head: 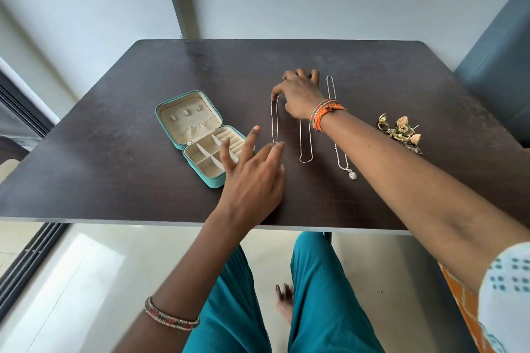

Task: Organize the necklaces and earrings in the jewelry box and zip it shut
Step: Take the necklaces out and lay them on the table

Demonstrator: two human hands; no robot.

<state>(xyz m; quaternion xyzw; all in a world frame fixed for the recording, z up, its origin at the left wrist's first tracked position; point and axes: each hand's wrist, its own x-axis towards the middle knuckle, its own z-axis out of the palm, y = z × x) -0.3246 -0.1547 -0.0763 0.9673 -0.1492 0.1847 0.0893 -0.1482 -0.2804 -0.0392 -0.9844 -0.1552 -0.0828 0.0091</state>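
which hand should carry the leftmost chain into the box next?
Left, probably. The left hand touches the near end of the leftmost chain and sits beside the open jewelry box. The right hand pinches the chain's far end, farther from the box.

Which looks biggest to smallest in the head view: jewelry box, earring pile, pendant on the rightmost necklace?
1. Jewelry box, open, clearly largest.
2. Earring pile, clearly smaller than the box.
3. Pendant, smallest by far.
All lie at similar depth on the table, so the ranking seems safe.
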